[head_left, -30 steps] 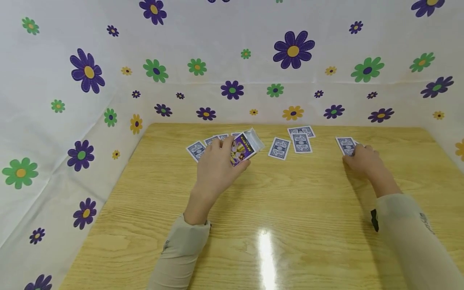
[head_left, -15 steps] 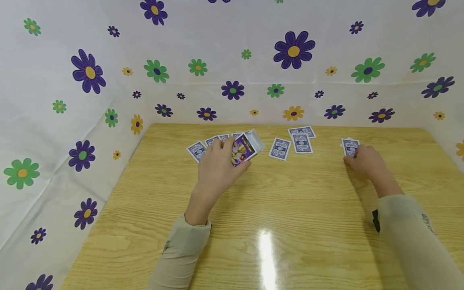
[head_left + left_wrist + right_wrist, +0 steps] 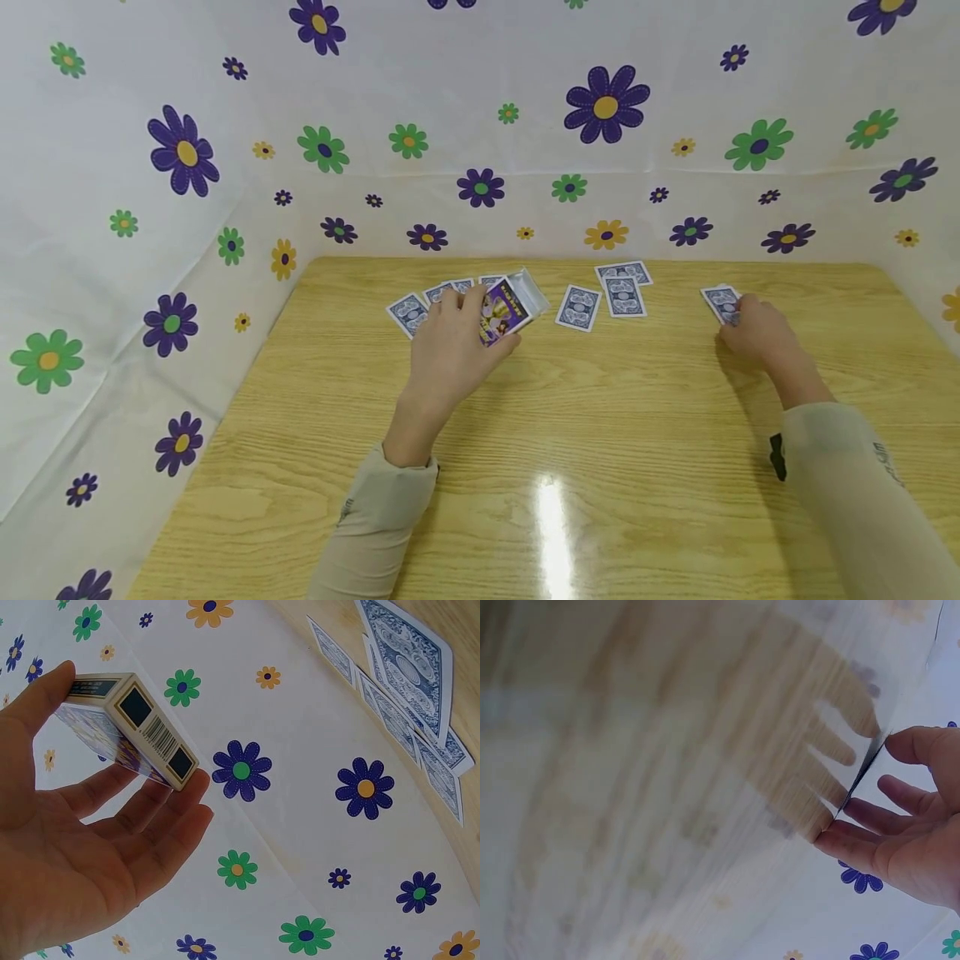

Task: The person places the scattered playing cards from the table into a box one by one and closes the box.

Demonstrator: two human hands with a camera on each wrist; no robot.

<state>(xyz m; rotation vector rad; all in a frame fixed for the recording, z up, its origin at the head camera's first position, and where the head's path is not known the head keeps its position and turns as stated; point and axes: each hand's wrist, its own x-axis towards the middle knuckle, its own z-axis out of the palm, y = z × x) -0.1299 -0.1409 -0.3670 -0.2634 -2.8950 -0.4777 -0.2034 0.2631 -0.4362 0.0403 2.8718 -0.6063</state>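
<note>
My left hand grips a purple playing-card box between thumb and fingers, off the table, its silvery flap end pointing up and right. In the left wrist view the barcoded end of the box faces the camera. Toward the back right, my right hand pinches a blue-backed playing card at the tabletop. A sliver of white shows behind that card's top edge. The right wrist view has the thumb and fingers on opposite sides of the card, seen nearly edge-on.
Several face-down cards lie partly hidden behind the left hand. In the back middle lie a single card and an overlapping pair of cards. A flowered cloth borders the wooden table, which reflects light in front.
My right hand has shifted slightly right with its card, which turned upright and then tilted again; the card under it now barely shows. My left hand and the box stay put.
</note>
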